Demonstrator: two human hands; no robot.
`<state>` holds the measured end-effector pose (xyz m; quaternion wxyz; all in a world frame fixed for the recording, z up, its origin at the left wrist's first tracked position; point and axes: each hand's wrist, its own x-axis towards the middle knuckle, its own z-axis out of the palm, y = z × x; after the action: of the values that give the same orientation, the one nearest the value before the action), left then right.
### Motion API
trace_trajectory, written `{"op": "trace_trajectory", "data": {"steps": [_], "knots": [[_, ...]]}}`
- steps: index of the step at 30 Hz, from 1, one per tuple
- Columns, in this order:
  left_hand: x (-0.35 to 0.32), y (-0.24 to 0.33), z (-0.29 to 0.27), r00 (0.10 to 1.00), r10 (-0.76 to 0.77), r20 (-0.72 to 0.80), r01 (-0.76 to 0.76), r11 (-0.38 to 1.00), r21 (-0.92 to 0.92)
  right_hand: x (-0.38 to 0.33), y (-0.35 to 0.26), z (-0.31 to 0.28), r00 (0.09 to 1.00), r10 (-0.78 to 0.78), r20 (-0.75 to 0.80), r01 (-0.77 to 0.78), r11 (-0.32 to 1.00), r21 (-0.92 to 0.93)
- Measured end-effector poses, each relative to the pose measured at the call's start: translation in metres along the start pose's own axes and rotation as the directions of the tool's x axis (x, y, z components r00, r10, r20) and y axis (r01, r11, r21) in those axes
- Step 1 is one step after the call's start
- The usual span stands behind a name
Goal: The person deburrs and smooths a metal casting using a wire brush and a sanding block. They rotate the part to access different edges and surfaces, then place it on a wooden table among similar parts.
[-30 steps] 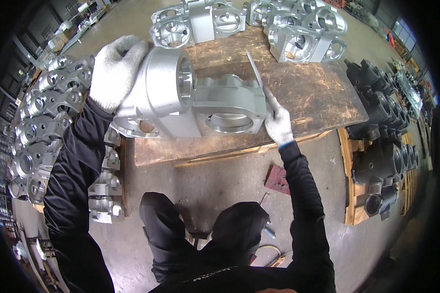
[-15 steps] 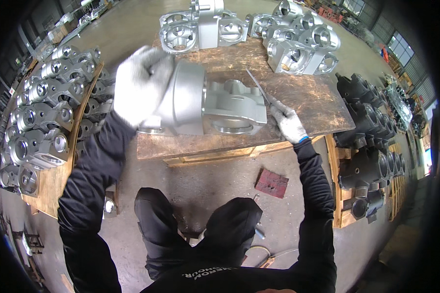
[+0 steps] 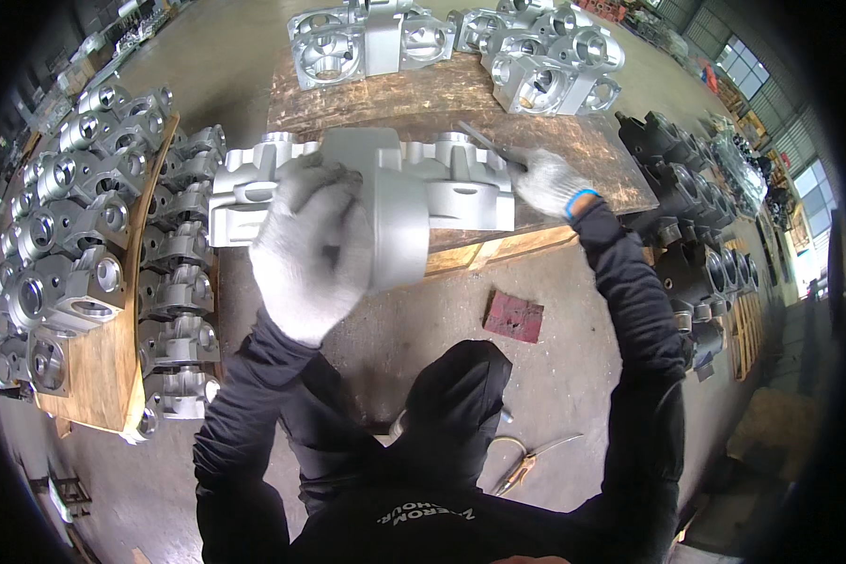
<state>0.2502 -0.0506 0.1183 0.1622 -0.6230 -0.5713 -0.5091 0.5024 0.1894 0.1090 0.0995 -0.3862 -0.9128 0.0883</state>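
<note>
A large silver metal casting (image 3: 399,226) with a round middle body and a ribbed block on each side lies at the front edge of the wooden table. My left hand (image 3: 315,240), in a white knit glove, grips its middle part with curled fingers; some fingertips are hidden. To the right, my right hand (image 3: 547,179), gloved too, is closed round a thin grey file (image 3: 479,136). The file's free end points up and left, just beyond the casting's right block.
More silver castings (image 3: 329,56) stand at the back of the wooden table (image 3: 395,101). Stacked castings (image 3: 99,211) fill a pallet at left; black castings (image 3: 691,273) sit at right. On the floor lie a red pad (image 3: 514,316) and an orange-handled tool (image 3: 517,472).
The casting has turned over and now shows ribbed blocks on both sides. My left hand has moved right and nearer with it. My right hand has risen slightly, still holding the file.
</note>
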Motion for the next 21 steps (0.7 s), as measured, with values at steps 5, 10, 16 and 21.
{"op": "trace_trajectory", "data": {"steps": [5,10,16,21], "knots": [[-0.022,0.01,-0.004,0.999,-0.019,0.025,0.019,1.0,0.006,0.004,-0.017,-0.002,0.994,0.048,0.099,-0.038,0.994,-0.101],[-0.031,0.011,-0.004,0.999,0.024,-0.026,-0.024,1.0,-0.004,-0.015,-0.039,0.006,0.973,0.15,-0.173,-0.111,0.97,0.218],[-0.041,0.009,-0.004,0.996,0.078,-0.032,-0.077,0.997,0.023,-0.027,-0.069,0.022,0.996,-0.075,-0.051,0.067,0.987,-0.146],[-0.041,0.009,-0.002,1.0,0.008,-0.014,-0.008,1.0,0.01,-0.002,-0.096,-0.002,0.988,0.055,0.141,-0.087,0.969,0.23]]}}
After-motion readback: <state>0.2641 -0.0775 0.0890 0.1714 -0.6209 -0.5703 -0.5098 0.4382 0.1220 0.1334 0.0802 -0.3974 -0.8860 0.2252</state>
